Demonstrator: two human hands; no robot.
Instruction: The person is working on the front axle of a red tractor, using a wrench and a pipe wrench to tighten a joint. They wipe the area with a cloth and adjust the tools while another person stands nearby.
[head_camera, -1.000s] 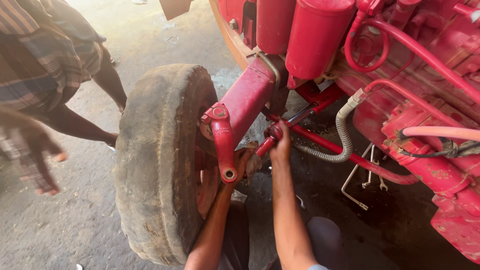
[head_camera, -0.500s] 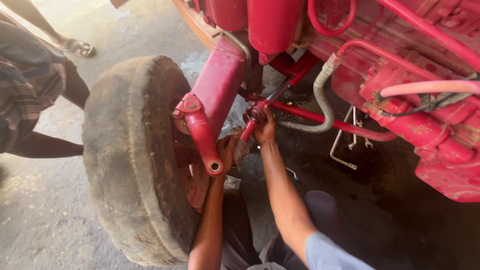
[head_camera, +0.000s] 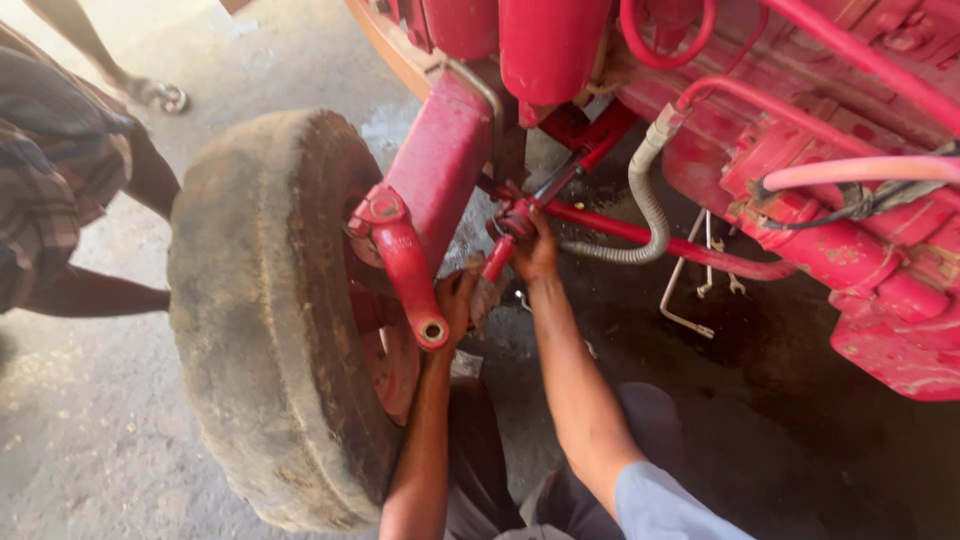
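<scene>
I look down at the front of a red tractor. A worn tyre (head_camera: 270, 310) stands at the left beside the red axle beam (head_camera: 440, 170). A red steering arm (head_camera: 405, 265) with a round eye hangs from it. My left hand (head_camera: 458, 298) reaches behind that arm and holds a grey, dirty part I cannot make out. My right hand (head_camera: 535, 250) grips the end joint of a red tie rod (head_camera: 640, 235) under the axle.
A ribbed grey hose (head_camera: 645, 195) loops by the tie rod. A bent metal rod and spanners (head_camera: 700, 280) lie on the oily dark ground. Another person's legs and checked cloth (head_camera: 60, 180) are at the left. The red engine body (head_camera: 860, 200) fills the right.
The view has shifted and come closer to the wheel. Both hands stay at the tie rod joint and steering arm. The person at the left has moved.
</scene>
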